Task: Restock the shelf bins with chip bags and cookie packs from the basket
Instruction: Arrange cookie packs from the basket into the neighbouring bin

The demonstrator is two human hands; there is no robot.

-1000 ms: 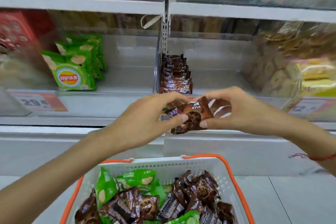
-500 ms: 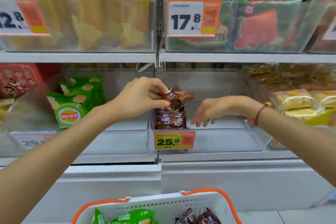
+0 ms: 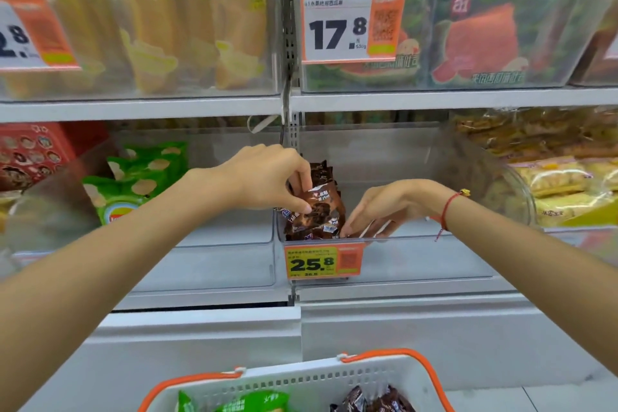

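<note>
Over clear bin [image 3: 418, 264], left hand [image 3: 267, 177] fingers pinch cookie pack [image 3: 322, 207]; right hand [image 3: 391, 207] fingers loose.

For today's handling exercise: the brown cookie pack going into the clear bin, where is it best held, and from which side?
Pinch the cookie pack at its flat upper left edge, coming from above and the left, as the left hand does. The pack stands tilted over the row already in the bin, so its top stays free while the right hand steadies the row.

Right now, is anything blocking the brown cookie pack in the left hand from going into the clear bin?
Nothing visible does. The left hand holds the brown cookie pack over the row already in the clear plastic bin; the right hand steadies that row beside it.
</note>
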